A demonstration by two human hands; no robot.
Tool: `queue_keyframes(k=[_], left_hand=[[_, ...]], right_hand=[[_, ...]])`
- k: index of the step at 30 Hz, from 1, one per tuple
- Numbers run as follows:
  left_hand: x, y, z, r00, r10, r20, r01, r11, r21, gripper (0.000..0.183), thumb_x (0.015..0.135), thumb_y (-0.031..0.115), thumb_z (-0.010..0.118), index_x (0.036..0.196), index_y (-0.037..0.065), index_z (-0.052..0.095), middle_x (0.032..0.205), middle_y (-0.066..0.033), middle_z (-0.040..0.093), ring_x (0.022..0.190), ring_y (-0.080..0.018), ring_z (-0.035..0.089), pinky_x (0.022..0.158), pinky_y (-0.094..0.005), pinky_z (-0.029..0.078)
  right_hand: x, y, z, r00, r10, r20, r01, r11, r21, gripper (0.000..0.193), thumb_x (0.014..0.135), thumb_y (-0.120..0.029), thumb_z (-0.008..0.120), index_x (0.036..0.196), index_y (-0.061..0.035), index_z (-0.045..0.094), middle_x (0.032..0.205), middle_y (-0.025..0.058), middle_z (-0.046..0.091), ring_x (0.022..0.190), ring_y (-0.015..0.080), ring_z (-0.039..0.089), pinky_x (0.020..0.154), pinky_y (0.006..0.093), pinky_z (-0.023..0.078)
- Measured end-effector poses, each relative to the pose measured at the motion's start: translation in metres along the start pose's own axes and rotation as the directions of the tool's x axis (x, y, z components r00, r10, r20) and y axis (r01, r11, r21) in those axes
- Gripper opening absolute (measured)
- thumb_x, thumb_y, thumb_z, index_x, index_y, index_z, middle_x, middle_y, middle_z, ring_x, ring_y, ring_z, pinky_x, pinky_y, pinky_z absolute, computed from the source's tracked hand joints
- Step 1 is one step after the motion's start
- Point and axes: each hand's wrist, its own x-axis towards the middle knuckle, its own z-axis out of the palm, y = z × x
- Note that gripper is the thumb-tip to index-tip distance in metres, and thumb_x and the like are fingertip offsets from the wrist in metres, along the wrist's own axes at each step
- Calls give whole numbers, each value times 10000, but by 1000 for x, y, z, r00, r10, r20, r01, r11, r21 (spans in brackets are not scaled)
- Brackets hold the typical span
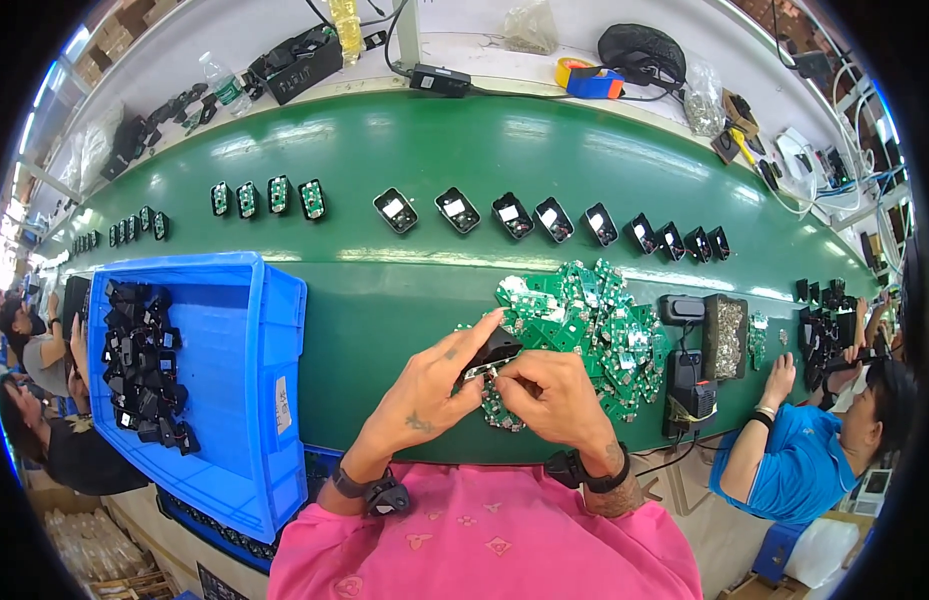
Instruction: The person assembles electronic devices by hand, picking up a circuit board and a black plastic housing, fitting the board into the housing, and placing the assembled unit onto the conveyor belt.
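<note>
In front of my pink top, my left hand [424,395] grips a small black plastic housing [500,346], tilted, between thumb and fingers. My right hand [562,398] is closed in a pinch at the housing's near edge; a small light-coloured bit shows at its fingertips, too small to name. Just beyond and to the right of both hands spreads a heap of green circuit boards [594,335]. Farther away, a row of black housings with white patches [455,210] runs across the bench. More housings fitted with green boards [278,195] stand to their left.
A blue crate [234,390] holding a pile of black plastic parts [144,370] stands at left on the green bench [384,300]. Right of the boards are a foam-like block tray [725,340] and a black device [692,395] with a cable. A co-worker in blue [799,460] sits right.
</note>
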Motion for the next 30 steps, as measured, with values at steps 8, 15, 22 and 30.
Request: queue_keyframes(k=[8, 15, 22, 30], left_hand=[[1, -5, 3, 998, 69, -3, -68, 988, 137, 755, 792, -14, 604, 1505, 106, 389, 1075, -183, 631, 805, -323, 627, 713, -370, 518], [3, -8, 14, 999, 50, -19, -41, 940, 338, 685, 802, -1, 602, 1459, 75, 426, 1093, -198, 635, 860, -374, 642, 751, -389, 531], [7, -22, 21, 977, -205, -61, 199, 976, -90, 646, 868, -29, 559, 1481, 58, 378, 1082, -139, 652, 851, -210, 658, 728, -336, 540], [12, -31, 19, 971, -190, 146, 233, 895, -380, 649, 830, -36, 699, 1416, 90, 450, 1290, -70, 562, 1106, -128, 573, 892, -270, 528]], right_hand=[[3, 6, -4, 996, -71, 62, 74, 996, -45, 82, 842, -73, 655, 822, 7, 661, 698, 149, 624, 582, 306, 616, 536, 387, 473], [0, 15, 11, 999, -37, -26, 35, 995, -96, 78, 855, -71, 643, 829, 2, 654, 723, 164, 629, 628, 331, 629, 565, 407, 483], [-2, 20, 26, 968, 33, -250, -57, 995, -88, 119, 854, -69, 683, 819, 16, 606, 700, 142, 627, 590, 295, 631, 521, 379, 475], [-7, 41, 23, 911, 371, -180, -295, 891, 344, 200, 907, -150, 717, 888, 35, 644, 703, 78, 692, 594, 99, 657, 489, 252, 486]])
